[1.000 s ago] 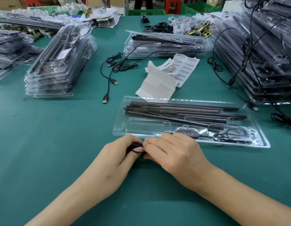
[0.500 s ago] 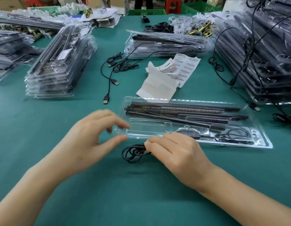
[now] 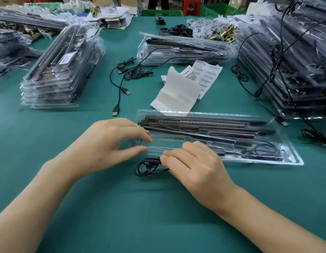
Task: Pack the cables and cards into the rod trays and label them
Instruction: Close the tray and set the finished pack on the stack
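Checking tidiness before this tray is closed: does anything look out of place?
Yes. The coiled black cable, pinched by the right hand, lies on the mat outside the clear tray, whose near-left pocket is empty. Behind it, loose USB cables sprawl uncoiled across the mat.

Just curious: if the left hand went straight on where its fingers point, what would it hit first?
The left hand would likely meet the empty left end of the clear rod tray first.

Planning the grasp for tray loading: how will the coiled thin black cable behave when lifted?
Likely floppy: the coiled thin black cable lies in loose, uneven loops. Probably light, since the right hand pinches it with fingertips alone. No tie is visible, so the loops may spring open.
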`<act>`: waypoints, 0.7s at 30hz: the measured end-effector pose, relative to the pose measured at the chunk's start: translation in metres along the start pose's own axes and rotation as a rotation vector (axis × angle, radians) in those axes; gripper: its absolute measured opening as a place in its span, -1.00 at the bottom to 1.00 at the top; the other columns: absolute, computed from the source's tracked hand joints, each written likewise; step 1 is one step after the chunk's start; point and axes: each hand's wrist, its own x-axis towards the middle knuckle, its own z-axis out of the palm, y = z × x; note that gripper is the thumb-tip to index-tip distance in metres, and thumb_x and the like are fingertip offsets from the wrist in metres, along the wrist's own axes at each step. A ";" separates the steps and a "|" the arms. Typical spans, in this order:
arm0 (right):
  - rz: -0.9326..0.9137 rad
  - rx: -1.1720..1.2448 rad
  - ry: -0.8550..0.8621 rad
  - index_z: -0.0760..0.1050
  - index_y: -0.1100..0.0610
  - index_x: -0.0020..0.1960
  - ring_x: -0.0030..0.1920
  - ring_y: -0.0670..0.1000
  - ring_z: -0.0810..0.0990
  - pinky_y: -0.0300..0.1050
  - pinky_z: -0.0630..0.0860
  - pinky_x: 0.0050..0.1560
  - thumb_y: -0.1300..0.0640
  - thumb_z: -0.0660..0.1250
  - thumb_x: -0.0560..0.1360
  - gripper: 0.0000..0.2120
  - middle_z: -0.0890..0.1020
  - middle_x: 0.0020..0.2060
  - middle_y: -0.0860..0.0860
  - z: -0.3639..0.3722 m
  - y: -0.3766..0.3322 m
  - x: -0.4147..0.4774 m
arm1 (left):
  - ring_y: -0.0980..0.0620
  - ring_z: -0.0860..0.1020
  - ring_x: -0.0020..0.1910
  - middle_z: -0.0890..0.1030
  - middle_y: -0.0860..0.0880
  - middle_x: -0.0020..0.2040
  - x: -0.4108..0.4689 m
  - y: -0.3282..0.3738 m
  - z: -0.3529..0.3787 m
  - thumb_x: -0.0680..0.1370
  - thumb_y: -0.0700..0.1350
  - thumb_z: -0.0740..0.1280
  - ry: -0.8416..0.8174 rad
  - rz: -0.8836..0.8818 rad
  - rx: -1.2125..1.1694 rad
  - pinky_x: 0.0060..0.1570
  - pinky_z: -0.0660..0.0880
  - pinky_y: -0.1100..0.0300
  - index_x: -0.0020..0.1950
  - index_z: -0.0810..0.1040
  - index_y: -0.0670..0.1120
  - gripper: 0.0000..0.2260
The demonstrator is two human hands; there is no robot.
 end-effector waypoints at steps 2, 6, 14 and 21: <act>0.015 0.023 0.016 0.63 0.22 -0.25 -0.36 0.11 0.49 -0.02 0.46 -0.34 0.41 0.44 0.49 -0.82 0.66 -0.27 0.08 0.001 0.002 0.000 | 0.11 0.62 0.13 0.66 0.18 0.09 0.000 0.002 0.005 0.58 0.15 0.32 0.044 0.027 0.019 0.02 0.59 0.01 0.10 0.66 0.10 -0.79; 0.039 0.054 0.040 0.64 0.27 -0.22 -0.36 0.13 0.50 -0.01 0.49 -0.36 0.44 0.44 0.48 -0.85 0.65 -0.26 0.11 0.002 0.003 -0.001 | 0.08 0.63 0.11 0.65 0.15 0.07 -0.003 0.000 0.015 0.58 0.10 0.36 0.142 0.001 -0.072 0.01 0.58 0.02 -0.01 0.59 0.07 -0.87; 0.079 0.007 0.022 0.51 0.24 -0.34 -0.39 0.12 0.39 -0.02 0.39 -0.40 0.50 0.47 0.37 -0.75 0.48 -0.37 0.10 0.004 0.002 0.002 | 0.08 0.63 0.01 0.65 0.18 0.03 -0.006 0.000 0.022 0.59 0.17 0.33 0.195 -0.035 -0.130 -0.25 0.50 0.27 -0.02 0.48 0.17 -0.88; 0.095 -0.052 0.084 0.47 0.20 -0.36 -0.35 0.12 0.46 -0.04 0.45 -0.35 0.46 0.51 0.36 -0.71 0.47 -0.37 0.08 0.004 0.002 0.009 | 0.20 0.62 0.07 0.66 0.25 0.10 -0.006 0.001 0.022 0.59 0.20 0.31 0.229 -0.054 -0.124 -0.15 0.54 0.24 -0.02 0.47 0.15 -0.85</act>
